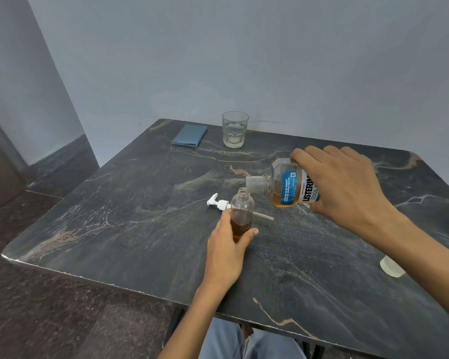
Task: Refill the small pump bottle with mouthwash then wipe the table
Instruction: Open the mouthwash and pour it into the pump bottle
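The right hand (347,182) grips the tipped mouthwash bottle (288,185) and the left hand's (228,244) fingers wrap the small pump bottle (241,213); its narrow neck risks spills on the worktop (140,229).

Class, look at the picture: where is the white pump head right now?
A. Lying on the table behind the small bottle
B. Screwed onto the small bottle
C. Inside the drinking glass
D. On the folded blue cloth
A: the pump head lies on the table behind the open-necked small bottle.
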Motion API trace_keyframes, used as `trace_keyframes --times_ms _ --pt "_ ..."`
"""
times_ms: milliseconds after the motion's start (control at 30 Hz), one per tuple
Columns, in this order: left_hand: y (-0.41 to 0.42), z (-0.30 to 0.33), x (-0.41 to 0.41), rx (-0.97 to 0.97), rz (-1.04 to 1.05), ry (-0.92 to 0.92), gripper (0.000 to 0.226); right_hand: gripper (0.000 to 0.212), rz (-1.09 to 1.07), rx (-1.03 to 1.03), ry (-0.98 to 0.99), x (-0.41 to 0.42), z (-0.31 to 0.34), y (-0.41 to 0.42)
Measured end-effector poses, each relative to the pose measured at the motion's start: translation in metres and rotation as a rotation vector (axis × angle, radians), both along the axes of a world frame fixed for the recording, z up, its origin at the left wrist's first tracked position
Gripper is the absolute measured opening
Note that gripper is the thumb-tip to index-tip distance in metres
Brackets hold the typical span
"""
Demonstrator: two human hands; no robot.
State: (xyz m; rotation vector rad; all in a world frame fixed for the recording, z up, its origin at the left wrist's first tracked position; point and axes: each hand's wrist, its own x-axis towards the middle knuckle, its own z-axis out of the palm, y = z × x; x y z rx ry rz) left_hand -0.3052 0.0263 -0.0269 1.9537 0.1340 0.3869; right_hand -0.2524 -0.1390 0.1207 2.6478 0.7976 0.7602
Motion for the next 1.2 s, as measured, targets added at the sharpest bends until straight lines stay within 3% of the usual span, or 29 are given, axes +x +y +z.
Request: trace_keyframes --times_ms 1200 --pt "-0.0003 0.0014 -0.0008 0.006 0.0 -0.011 0.031 0.076 -0.02 -0.033 0.004 -0.0019 0.0035 0.0016"
